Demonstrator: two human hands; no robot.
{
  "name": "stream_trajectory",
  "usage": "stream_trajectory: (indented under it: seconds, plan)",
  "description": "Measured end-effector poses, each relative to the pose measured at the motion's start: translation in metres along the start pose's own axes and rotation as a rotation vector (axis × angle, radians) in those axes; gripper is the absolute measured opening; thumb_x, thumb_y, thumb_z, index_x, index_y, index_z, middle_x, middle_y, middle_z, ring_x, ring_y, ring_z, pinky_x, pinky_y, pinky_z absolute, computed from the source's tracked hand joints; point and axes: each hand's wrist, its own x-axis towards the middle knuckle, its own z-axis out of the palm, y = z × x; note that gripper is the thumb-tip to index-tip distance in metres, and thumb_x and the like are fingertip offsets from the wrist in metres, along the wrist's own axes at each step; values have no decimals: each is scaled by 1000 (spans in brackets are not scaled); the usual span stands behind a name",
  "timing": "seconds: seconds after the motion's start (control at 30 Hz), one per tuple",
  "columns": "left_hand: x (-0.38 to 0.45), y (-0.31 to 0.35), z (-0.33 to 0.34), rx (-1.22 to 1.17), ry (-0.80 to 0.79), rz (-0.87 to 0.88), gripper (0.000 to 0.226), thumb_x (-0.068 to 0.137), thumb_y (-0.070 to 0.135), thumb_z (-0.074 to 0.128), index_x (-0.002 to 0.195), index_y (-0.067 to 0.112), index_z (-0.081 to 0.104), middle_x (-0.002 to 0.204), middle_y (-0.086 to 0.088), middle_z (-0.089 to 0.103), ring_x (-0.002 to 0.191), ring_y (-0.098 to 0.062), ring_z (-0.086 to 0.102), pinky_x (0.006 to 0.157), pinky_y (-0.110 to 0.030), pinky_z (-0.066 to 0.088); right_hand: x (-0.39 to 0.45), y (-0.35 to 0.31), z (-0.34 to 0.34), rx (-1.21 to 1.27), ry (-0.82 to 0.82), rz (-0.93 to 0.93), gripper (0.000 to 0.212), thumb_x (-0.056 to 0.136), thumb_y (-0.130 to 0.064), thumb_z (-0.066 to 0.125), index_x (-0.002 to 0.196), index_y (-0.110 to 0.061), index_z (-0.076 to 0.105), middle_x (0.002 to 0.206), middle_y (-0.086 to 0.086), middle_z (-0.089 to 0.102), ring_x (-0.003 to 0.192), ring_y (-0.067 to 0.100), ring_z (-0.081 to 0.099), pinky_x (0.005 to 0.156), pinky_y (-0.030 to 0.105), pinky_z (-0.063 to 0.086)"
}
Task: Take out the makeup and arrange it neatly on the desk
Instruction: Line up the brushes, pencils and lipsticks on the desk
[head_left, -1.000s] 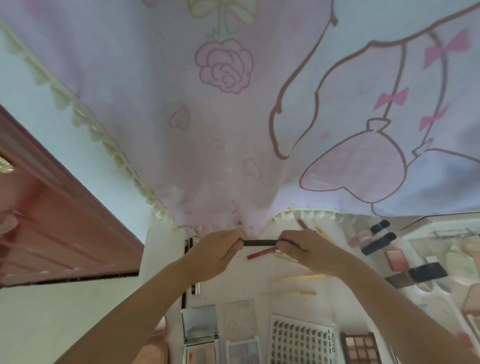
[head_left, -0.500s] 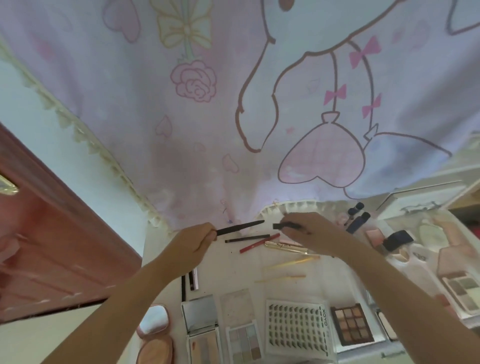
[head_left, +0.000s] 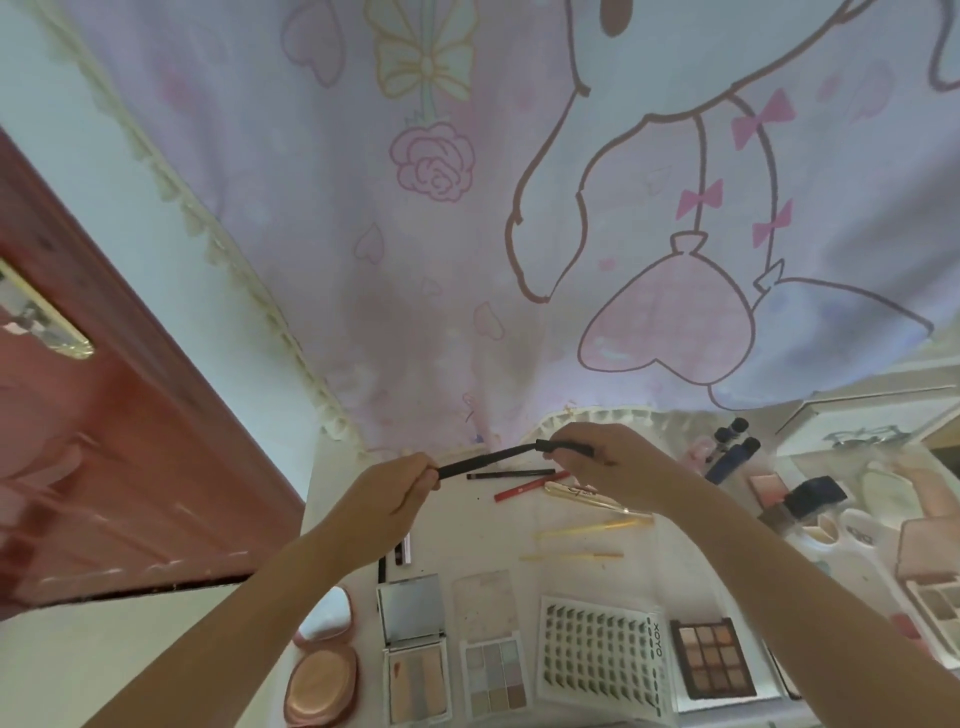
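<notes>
1. We see a slim black pen (head_left: 485, 460), matte and rod-shaped, held in the air above the far part of the white desk (head_left: 467, 540).
2. The left hand (head_left: 387, 501) pinches the pen's near end between curled fingers and thumb.
3. The right hand (head_left: 618, 467) has its fingers curled round a short black cap (head_left: 566, 447); the cap's end meets the pen's far tip at a slight angle, and we cannot tell whether it is on or off.
4. Below the pen lie two thin sticks, one black pencil (head_left: 511, 474) and one red pencil (head_left: 530, 486), side by side and near each other.
5. A glossy gold tube (head_left: 587, 494) lies just right of the red pencil, partly under the right wrist.
6. Two pale yellow sticks (head_left: 587, 529) lie nearer to us, well apart from the pencils.
7. Along the near edge stand a pink oval compact (head_left: 322, 686), open, three open eyeshadow palettes (head_left: 493, 675) with flat square pans, and one white lash card (head_left: 597, 665) with rows of dark lashes.
8. The forearms cover part of the desk at both sides.
9. A soft pink printed curtain (head_left: 467, 260) with a fringe hangs behind; a red-brown door (head_left: 104, 441) stands to the left.
10. Two dark blue bottles (head_left: 735, 452) lie at the right among blurred boxes.
</notes>
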Motion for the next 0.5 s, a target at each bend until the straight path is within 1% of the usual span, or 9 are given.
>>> stream_trajectory:
  seconds: [0.07, 0.1, 0.17, 0.2, 0.27, 0.3, 0.33, 0.4, 0.5]
  plan:
    - [-2, -3, 0, 30, -28, -8, 33, 97, 16, 34, 72, 37, 37, 59, 12, 42, 55, -1, 40, 59, -11, 35, 5, -3, 1, -69, -44, -33, 19, 91, -23, 46, 80, -37, 55, 66, -6, 54, 52, -1, 45, 54, 10, 37]
    - [-1, -4, 0, 47, -49, -12, 29, 97, 18, 34, 74, 33, 41, 60, 11, 42, 55, -2, 40, 59, -12, 34, 9, -4, 2, -111, -63, -48, 16, 91, -23, 47, 85, -31, 59, 70, -1, 57, 58, 4, 49, 57, 14, 39]
    - [2, -10, 2, 90, -88, -34, 22, 98, 20, 34, 87, 18, 53, 65, 9, 45, 61, -8, 43, 59, -15, 32, 22, -4, 4, -222, -100, -91, 16, 91, -21, 48, 95, -19, 63, 82, 6, 62, 70, 13, 53, 66, 22, 41]
    - [4, -14, 4, 113, -117, -62, 22, 98, 22, 35, 95, 12, 54, 69, 7, 49, 64, -10, 45, 59, -17, 32, 31, -2, 6, -283, -121, -112, 17, 91, -20, 48, 98, -16, 63, 87, 7, 62, 75, 15, 52, 69, 21, 39]
    - [7, -22, 10, 152, -201, -160, 22, 97, 24, 37, 104, 11, 52, 78, -3, 59, 67, -15, 49, 64, -23, 37, 52, 2, 13, -390, -158, -142, 19, 90, -18, 50, 103, -15, 63, 95, 7, 61, 87, 17, 51, 73, 17, 33]
    - [8, -26, 14, 170, -242, -220, 22, 96, 25, 39, 107, 11, 51, 85, -8, 63, 68, -19, 52, 66, -26, 40, 63, 5, 19, -449, -178, -149, 21, 90, -17, 50, 106, -14, 63, 100, 7, 60, 94, 18, 51, 76, 17, 33]
    - [10, -29, 20, 191, -273, -277, 23, 96, 26, 40, 109, 11, 51, 91, -10, 65, 72, -22, 56, 68, -28, 43, 74, 9, 25, -518, -202, -153, 23, 90, -17, 49, 109, -15, 63, 104, 7, 58, 100, 20, 49, 82, 19, 35]
    - [13, -38, 34, 240, -307, -364, 26, 95, 28, 41, 109, 8, 51, 100, -12, 65, 87, -26, 60, 73, -30, 44, 95, 16, 38, -653, -256, -164, 25, 91, -17, 48, 111, -16, 62, 112, 7, 56, 108, 23, 46, 89, 29, 42]
    - [17, -52, 53, 274, -336, -463, 30, 95, 31, 42, 106, 6, 54, 104, -11, 62, 96, -26, 58, 76, -30, 43, 122, 26, 60, -780, -339, -189, 28, 90, -14, 46, 113, -18, 62, 113, 8, 55, 113, 25, 42, 95, 34, 40]
